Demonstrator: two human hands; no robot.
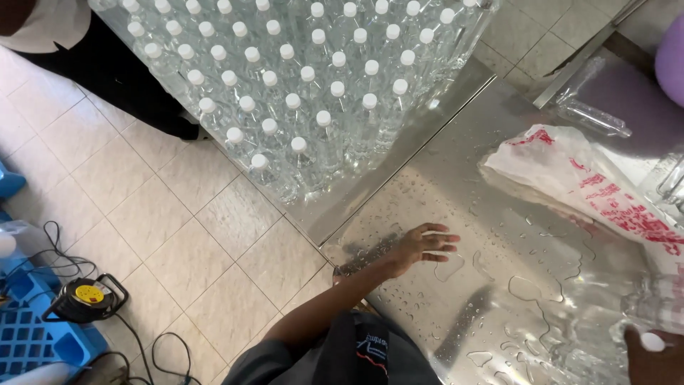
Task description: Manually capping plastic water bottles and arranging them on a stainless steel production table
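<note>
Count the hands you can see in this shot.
2. The left hand rests, fingers spread, on the wet steel table near its corner. The right hand is at the bottom right edge, cut off, by a clear bottle with a white cap.

Glossy, wet steel table [456, 214]; clear plastic bottles [285, 85] with matt white caps; crinkled plastic bag [570, 178].
</note>
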